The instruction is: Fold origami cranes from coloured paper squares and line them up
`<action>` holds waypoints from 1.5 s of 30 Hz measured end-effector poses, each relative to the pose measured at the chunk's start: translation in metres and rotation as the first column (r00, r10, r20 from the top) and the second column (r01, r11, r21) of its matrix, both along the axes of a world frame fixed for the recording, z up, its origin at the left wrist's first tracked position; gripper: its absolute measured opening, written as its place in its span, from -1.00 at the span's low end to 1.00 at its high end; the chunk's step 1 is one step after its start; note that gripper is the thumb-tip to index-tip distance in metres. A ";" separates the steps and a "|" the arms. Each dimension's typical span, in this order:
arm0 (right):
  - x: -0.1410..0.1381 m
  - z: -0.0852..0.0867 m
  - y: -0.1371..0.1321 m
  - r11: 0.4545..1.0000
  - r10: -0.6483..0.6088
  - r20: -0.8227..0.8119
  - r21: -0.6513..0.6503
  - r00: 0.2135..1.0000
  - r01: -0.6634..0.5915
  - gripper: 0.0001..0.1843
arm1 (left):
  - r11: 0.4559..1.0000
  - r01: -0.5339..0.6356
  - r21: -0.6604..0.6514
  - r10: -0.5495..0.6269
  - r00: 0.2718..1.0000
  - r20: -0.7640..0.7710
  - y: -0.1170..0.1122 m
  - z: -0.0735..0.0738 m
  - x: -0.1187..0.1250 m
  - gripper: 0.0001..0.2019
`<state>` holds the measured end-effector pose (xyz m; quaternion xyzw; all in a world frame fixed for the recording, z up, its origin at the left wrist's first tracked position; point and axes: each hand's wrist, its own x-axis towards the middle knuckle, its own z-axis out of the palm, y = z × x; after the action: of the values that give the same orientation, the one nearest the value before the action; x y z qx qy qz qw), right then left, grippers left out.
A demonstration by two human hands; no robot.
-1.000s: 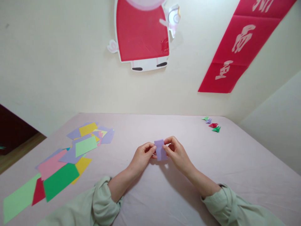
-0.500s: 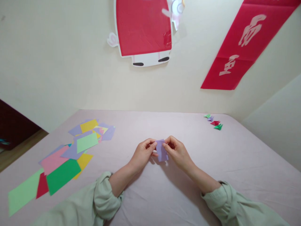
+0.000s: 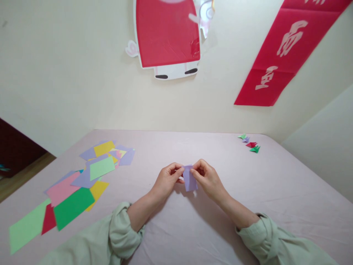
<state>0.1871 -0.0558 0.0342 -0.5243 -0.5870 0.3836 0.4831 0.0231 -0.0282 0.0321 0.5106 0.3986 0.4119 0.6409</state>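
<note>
A small piece of purple paper (image 3: 189,181), folded, is held up between my two hands just above the table. My left hand (image 3: 168,179) pinches its upper left corner between thumb and fingers. On the other side, my right hand (image 3: 207,176) grips the upper right edge, thumb towards me. The paper's lower end hangs free below the fingers. Its back layers are hidden from view.
Loose coloured paper sheets, among them a green sheet (image 3: 74,209) and a pink sheet (image 3: 63,188), overlap on the left of the table (image 3: 176,235). Several small folded paper shapes, one a red folded shape (image 3: 251,144), lie at the far right. A wall (image 3: 82,81) stands behind.
Both hands keep their grip on the purple paper in nearly the same place. The paper's lower end reaches slightly further down, and the camera view has shifted a little.
</note>
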 end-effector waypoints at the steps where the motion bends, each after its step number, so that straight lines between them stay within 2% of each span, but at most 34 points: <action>1: 0.000 0.000 0.000 1.000 0.001 -0.006 -0.003 1.000 -0.001 -0.80 | 1.000 -0.003 0.002 0.003 1.000 -0.002 0.000 0.000 0.000 -0.69; 19: -0.002 0.002 -0.001 1.000 -0.015 -0.051 0.017 0.999 0.016 -0.79 | 0.999 -0.047 0.016 0.046 0.999 0.013 -0.004 0.008 0.003 -0.73; 35: -0.003 0.001 -0.002 0.999 -0.048 -0.065 0.023 0.997 0.049 -0.80 | 0.996 -0.073 0.049 0.075 0.997 -0.037 -0.005 0.001 0.004 -0.71; 41: -0.004 0.001 -0.001 1.000 -0.013 -0.167 -0.028 0.986 0.009 -0.74 | 0.990 -0.069 0.123 0.079 0.994 -0.080 -0.003 -0.004 0.002 -0.73; 45: -0.004 -0.001 0.000 0.999 -0.010 -0.163 -0.032 0.987 0.005 -0.73 | 0.990 -0.073 0.121 0.084 0.992 -0.090 -0.003 -0.004 0.002 -0.74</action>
<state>0.1829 -0.0563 0.0335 -0.5011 -0.5374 0.4323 0.5226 0.0253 -0.0313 0.0280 0.5501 0.4234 0.4349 0.5736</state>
